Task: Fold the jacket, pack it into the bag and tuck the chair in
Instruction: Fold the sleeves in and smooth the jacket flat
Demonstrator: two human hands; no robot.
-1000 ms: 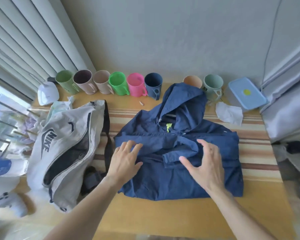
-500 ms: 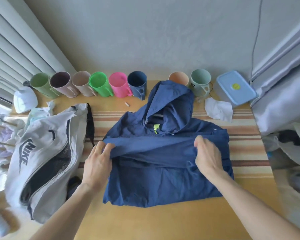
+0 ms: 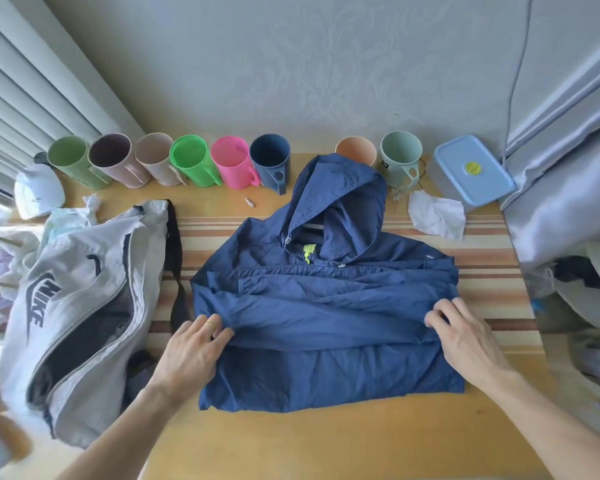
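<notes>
A navy hooded jacket (image 3: 326,306) lies flat in the middle of the yellow table (image 3: 326,445), hood pointing toward the wall, sleeves folded across its front. My left hand (image 3: 193,351) pinches the folded sleeve layer at the jacket's left edge. My right hand (image 3: 465,337) pinches the same layer at the right edge. A grey Nike bag (image 3: 80,306) lies to the left of the jacket, its zip open and dark mesh showing inside. No chair is in view.
Several coloured mugs (image 3: 232,166) line the wall behind the jacket. A blue-lidded box (image 3: 471,173) and a crumpled tissue (image 3: 437,216) sit at the back right. A white device (image 3: 39,192) and clutter sit at the left; grey curtains (image 3: 568,168) hang at the right.
My hands moved apart from the jacket's middle to its left and right edges and gripped the fold. They have drawn that fold down toward me.
</notes>
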